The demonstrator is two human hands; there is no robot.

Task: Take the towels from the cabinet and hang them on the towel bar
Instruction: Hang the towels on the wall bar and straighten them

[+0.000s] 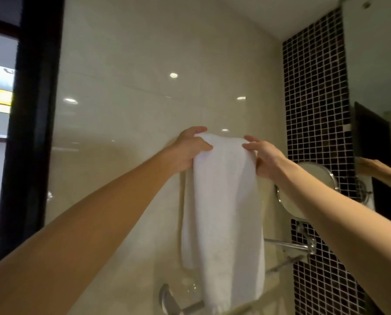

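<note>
A white towel (221,201) hangs folded in front of the glossy cream wall, held up by its top fold. My left hand (187,151) grips the top left corner, thumb in front and fingers behind. At the top right corner, my right hand (264,158) pinches the edge. Low in the view, a chrome towel bar (287,245) sticks out to the right of the towel, and a chrome bracket (167,298) shows at the bottom. The towel's lower end covers the middle of the bar. I cannot tell whether the towel touches the bar.
A round chrome magnifying mirror (312,176) on an arm juts from the black mosaic tile strip (314,110) at right. A wall mirror (376,87) fills the far right. A dark door frame (37,110) stands at left.
</note>
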